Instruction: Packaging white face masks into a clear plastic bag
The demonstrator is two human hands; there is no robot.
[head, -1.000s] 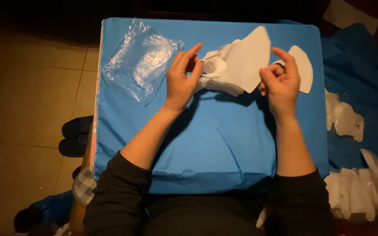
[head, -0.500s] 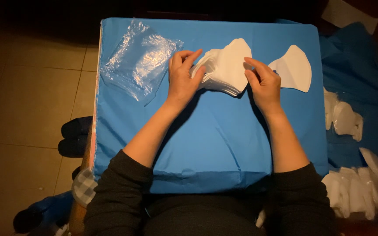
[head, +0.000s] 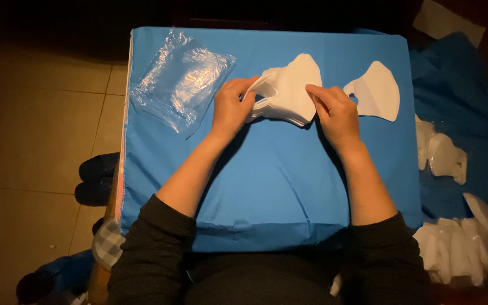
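Note:
A stack of white face masks lies on the blue cloth-covered table. My left hand grips the stack's ear-loop end on its left side. My right hand presses its fingertips on the top mask at the stack's right side. A single white mask lies flat to the right of the stack, apart from my right hand.
A crumpled clear plastic bag lies at the table's far left. Bagged white masks and a pile of more masks rest on blue cloth to the right. Dark shoes stand on the tiled floor at left.
My right hand put down the single mask on the right and came back to the stack. The stack now lies flatter between both hands.

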